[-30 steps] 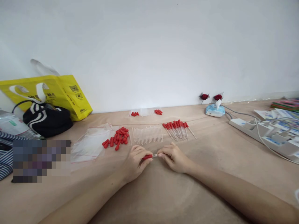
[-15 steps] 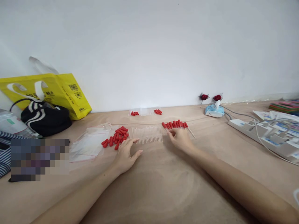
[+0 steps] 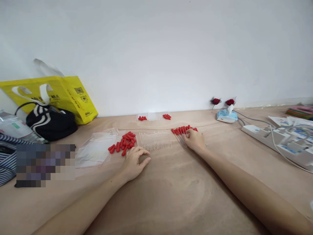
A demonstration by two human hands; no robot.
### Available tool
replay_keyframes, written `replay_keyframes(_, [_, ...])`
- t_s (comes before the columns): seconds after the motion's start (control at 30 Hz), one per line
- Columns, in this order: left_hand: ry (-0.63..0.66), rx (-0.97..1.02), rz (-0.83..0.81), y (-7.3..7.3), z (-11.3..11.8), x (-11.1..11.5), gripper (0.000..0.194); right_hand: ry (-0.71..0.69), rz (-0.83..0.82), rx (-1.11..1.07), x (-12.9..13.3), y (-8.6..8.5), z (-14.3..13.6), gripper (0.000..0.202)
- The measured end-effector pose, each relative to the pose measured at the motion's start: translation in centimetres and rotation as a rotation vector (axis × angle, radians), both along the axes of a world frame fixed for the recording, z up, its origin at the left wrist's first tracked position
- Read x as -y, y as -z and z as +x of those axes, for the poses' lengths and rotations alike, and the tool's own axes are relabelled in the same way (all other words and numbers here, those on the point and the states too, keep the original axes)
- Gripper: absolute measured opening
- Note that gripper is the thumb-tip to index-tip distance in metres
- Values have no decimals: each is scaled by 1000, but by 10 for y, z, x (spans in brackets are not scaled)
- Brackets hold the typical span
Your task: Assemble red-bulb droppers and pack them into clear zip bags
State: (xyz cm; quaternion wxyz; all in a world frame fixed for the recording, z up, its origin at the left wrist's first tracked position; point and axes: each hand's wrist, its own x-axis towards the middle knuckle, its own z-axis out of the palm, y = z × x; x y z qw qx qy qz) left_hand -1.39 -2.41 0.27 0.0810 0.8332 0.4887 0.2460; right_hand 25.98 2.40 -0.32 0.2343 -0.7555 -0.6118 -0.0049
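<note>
Two bare hands reach over a light brown desk [image 3: 171,199], well apart from each other. The left hand [image 3: 133,165] rests just in front of a loose pile of red, bulb-shaped rubber caps [image 3: 126,141], its thumb and fingers spread apart with nothing between them. The right hand [image 3: 196,140] is at a row of thin clear tubes with red caps [image 3: 180,130], its thumb and fingertips drawn close together; whether they are clamped on one of the tubes I cannot tell, as the hand hides the right part of that row. These capped tubes lie side by side, red ends toward the wall [image 3: 156,65]. Between the pile and this row, a neat line of clear, uncapped tubes [image 3: 156,141] lies flat on the desk. Left of the pile are flat transparent plastic bags [image 3: 94,148] with red edge lines, and near the wall two small groups of red pieces [image 3: 167,116] lie beside clear film. Farther left, a black pouch with white stripes [image 3: 52,125] sits before a yellow bag with white handles [image 3: 81,98]. To the right are a blue tissue pack [image 3: 226,116], two dark red artificial roses [image 3: 216,101] and a white power strip [image 3: 250,129] with plugs in it.
</note>
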Motion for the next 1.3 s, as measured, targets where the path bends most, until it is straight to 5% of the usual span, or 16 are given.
replay_keyframes(0.13, [-17, -6, -8, -1, 1, -1, 13, -99, 41, 38, 6, -7, -12, 23])
replay_keyframes(0.37, [-45, -24, -29, 1, 3, 1, 13, -121, -148, 86, 0, -19, -52, 31])
replay_keyframes(0.57, [-440, -178, 224, -14, -14, -11, 33, -69, -215, 78, -14, -19, -62, 29])
replay_keyframes(0.7, [-584, -383, 79, -30, -33, -14, 33, -46, -251, 66, -17, -19, -61, 28])
replay_keyframes(0.83, [-556, -581, -50, -38, -37, -6, 32, -41, -264, 53, -20, -19, -61, 29])
replay_keyframes(1.1, [-538, -758, 94, -45, -28, 4, 26, -54, -207, 24, -19, -18, -63, 29])
replay_keyframes(1.3, [-128, -320, 90, -30, -3, 17, 10, -181, -87, -26, -2, -26, -50, 26])
